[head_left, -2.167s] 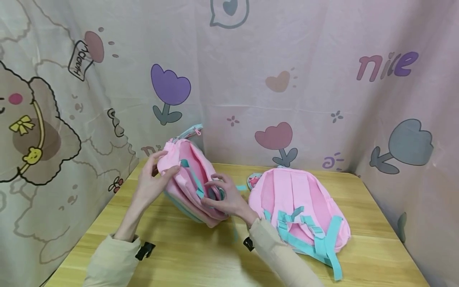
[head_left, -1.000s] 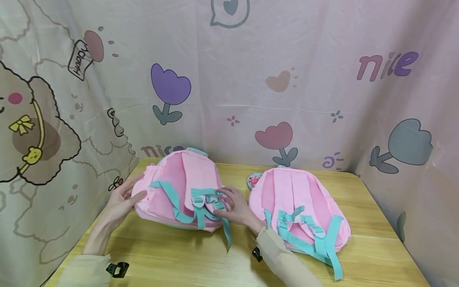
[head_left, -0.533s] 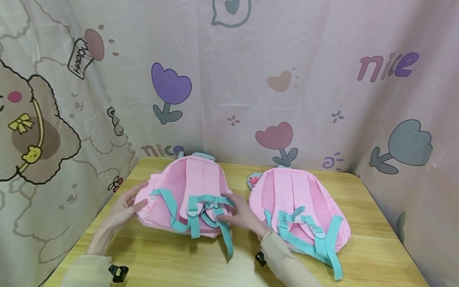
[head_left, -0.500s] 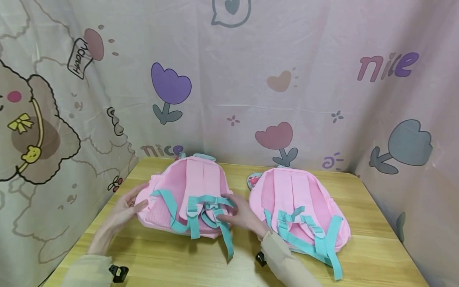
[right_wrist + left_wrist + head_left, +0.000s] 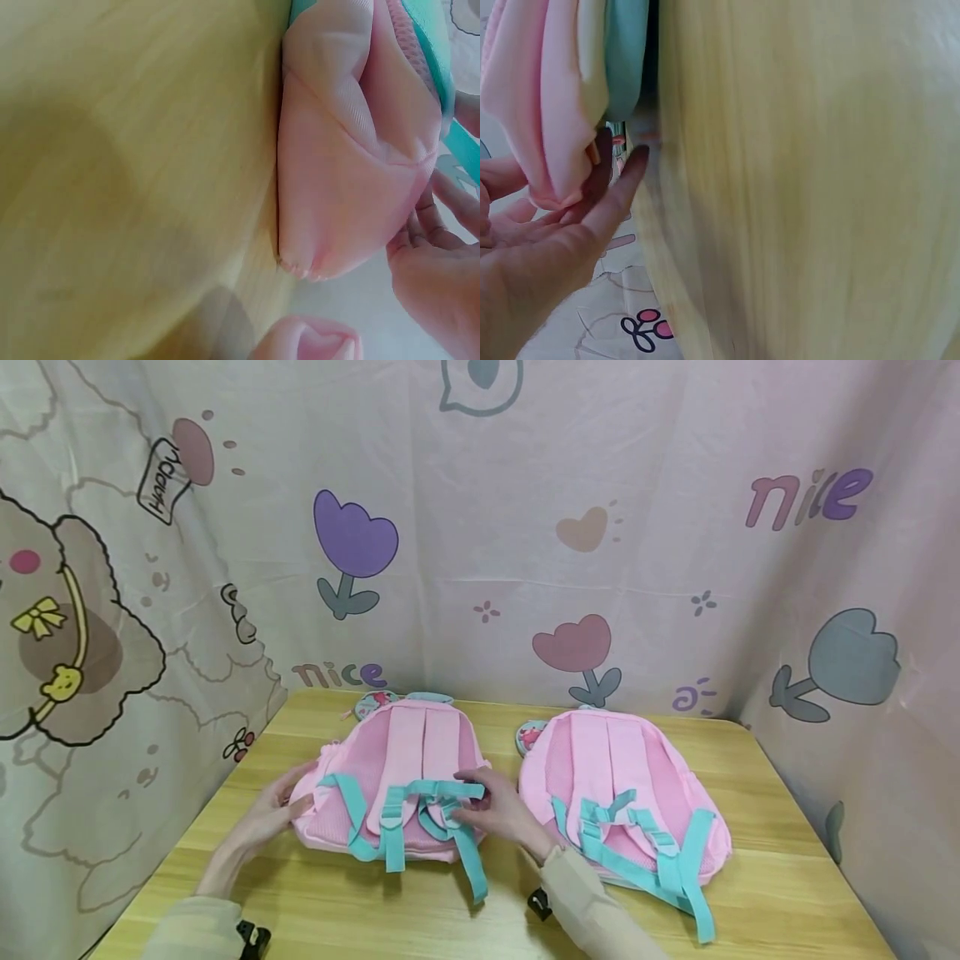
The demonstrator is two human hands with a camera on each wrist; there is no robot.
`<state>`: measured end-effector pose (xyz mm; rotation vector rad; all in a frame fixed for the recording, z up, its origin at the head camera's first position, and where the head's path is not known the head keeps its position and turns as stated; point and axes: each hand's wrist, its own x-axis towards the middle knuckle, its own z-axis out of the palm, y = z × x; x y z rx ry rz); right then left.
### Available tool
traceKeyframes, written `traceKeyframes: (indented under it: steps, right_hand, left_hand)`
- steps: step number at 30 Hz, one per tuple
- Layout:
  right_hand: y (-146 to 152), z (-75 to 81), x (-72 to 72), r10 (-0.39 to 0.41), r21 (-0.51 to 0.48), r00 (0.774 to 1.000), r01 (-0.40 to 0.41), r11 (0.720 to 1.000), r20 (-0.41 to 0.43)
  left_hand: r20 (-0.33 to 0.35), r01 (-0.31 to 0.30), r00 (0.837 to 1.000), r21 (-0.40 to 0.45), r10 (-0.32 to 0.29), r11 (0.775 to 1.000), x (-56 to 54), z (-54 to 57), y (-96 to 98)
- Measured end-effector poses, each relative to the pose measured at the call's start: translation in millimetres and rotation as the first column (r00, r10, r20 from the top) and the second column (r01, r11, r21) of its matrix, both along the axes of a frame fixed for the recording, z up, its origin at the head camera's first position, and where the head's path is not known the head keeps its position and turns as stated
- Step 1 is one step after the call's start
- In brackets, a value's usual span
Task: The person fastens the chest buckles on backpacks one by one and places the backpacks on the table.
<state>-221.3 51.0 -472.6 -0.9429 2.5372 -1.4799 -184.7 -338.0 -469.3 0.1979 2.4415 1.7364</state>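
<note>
A pink child's backpack [image 5: 405,735] lies on the table's left half, shoulder straps facing up. Turquoise webbing [image 5: 395,843] trails over its lower end. My left hand [image 5: 264,814] grips the pack's left side, thumb on top. In the left wrist view, fingers of this hand [image 5: 547,255] reach under the pink fabric [image 5: 562,112], close over the wood. On the other side, my right hand [image 5: 501,810] holds the pack's right edge near the strap buckles. The right wrist view has this hand [image 5: 442,277] with its fingers against the pink side [image 5: 345,187], fingertips partly hidden.
A second pink backpack [image 5: 592,743] with turquoise straps lies to the right, close to my right forearm. Round printed tags [image 5: 529,739] show at the upper left of both packs. The wooden table [image 5: 420,918] ends at a patterned curtain [image 5: 480,527] behind and at the sides.
The left backpack, tilted up with its inside showing 2.2 seconds ago, has been turned strap side up and lowered to the table. Both hands moved with it; the right pack stayed put.
</note>
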Motion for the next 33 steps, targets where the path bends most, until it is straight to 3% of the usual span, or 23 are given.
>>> traceKeyframes:
  steps: [4,8,13,16,21,27,33]
  right_hand:
    - [-3.1,-2.2,-1.1,0.017,-0.018,0.997,-0.015,1.000,0.070]
    - [-2.9,-5.8,-4.0,0.011,-0.029,0.994,-0.008,1.000,0.111]
    - [-1.0,-7.5,-5.8,0.016,-0.015,0.992,-0.014,1.000,0.128]
    - [-0.5,-7.4,-4.7,0.023,-0.007,0.988,-0.022,1.000,0.154]
    - [1.1,-7.3,-1.3,0.043,0.000,0.983,-0.043,0.999,0.177]
    - [2.8,-8.2,0.8,0.039,-0.014,0.976,-0.037,0.999,0.213]
    - [2.3,-10.3,0.4,0.029,-0.021,0.974,-0.025,0.999,0.225]
  left_hand:
    - [-0.016,0.001,1.000,-0.089,-0.003,0.996,1.8,-0.4,1.6]
    - [-0.057,-0.046,0.998,-0.211,0.035,0.976,3.3,4.0,7.8]
    - [-0.201,-0.126,0.978,-0.324,0.062,0.938,1.0,18.1,31.7]
    - [-0.271,-0.135,0.962,-0.347,0.039,0.928,-1.2,25.9,47.9]
    - [-0.296,-0.094,0.955,-0.351,-0.015,0.932,-3.7,31.5,70.3]
    - [-0.300,0.048,0.939,-0.368,-0.168,0.929,-9.3,31.2,89.4]
    - [-0.247,0.108,0.945,-0.377,-0.212,0.920,-12.6,28.9,100.2]
